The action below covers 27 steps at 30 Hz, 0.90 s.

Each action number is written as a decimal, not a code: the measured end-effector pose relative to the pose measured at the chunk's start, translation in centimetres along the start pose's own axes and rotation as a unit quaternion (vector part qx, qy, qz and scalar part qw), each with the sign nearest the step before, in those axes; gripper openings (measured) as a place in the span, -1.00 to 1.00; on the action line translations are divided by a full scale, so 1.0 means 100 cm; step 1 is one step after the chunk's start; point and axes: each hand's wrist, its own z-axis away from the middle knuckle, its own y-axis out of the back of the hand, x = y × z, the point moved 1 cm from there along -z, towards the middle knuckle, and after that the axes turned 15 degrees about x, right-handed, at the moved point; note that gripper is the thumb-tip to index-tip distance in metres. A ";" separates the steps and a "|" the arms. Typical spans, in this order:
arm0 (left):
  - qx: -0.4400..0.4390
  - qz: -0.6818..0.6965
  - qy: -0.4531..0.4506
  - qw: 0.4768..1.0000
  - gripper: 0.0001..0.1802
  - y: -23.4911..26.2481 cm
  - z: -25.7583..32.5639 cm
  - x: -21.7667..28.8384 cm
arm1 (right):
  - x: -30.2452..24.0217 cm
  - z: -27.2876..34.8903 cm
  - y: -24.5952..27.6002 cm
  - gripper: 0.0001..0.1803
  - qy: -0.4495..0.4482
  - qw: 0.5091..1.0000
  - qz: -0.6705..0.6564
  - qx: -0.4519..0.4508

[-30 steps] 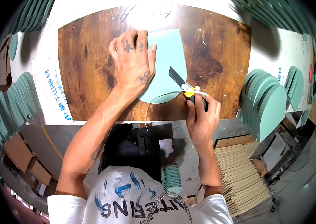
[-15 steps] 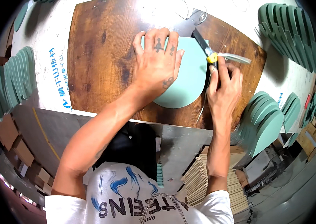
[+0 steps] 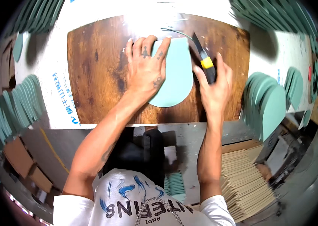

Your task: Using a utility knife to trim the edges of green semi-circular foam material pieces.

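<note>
A pale green panel [image 3: 177,75], rounded at its near end and straight at its far end, lies flat on the brown wood-grain board [image 3: 95,86]. My left hand [image 3: 145,66] presses on the panel's left part with fingers spread. A utility knife [image 3: 206,63] with a dark blade and a yellow-and-black handle is just right of the panel, blade pointing away. Around its handle is my right hand [image 3: 217,84], thumb and fingers apart; the thumb seems clear of the handle. A thin curved strip [image 3: 177,32] lies beyond the panel's far edge.
Green rounded panels are stacked at the right [image 3: 266,101] and left [image 3: 16,105], with more stacks at the far corners. The board lies on a white table [image 3: 55,67]. Below the table's edge at the right stands a pile of beige slats [image 3: 247,180].
My right hand has loosened around the knife and sits lower against it. The pale strip formerly beside the knife has gone from there. The head view has shifted.
</note>
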 end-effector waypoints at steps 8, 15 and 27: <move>-0.135 -0.093 -0.077 0.983 -0.34 0.012 -0.005 0.016 | 0.012 0.016 0.017 -0.57 -0.125 0.989 0.083 -0.008; -0.180 -0.094 -0.287 0.936 -0.28 0.046 0.023 -0.010 | 0.000 0.343 0.078 -0.49 -0.413 0.894 0.117 0.130; -0.201 0.090 -0.493 0.841 -0.42 0.040 0.050 0.046 | -0.031 0.405 0.033 -0.55 -0.591 0.382 -0.612 0.360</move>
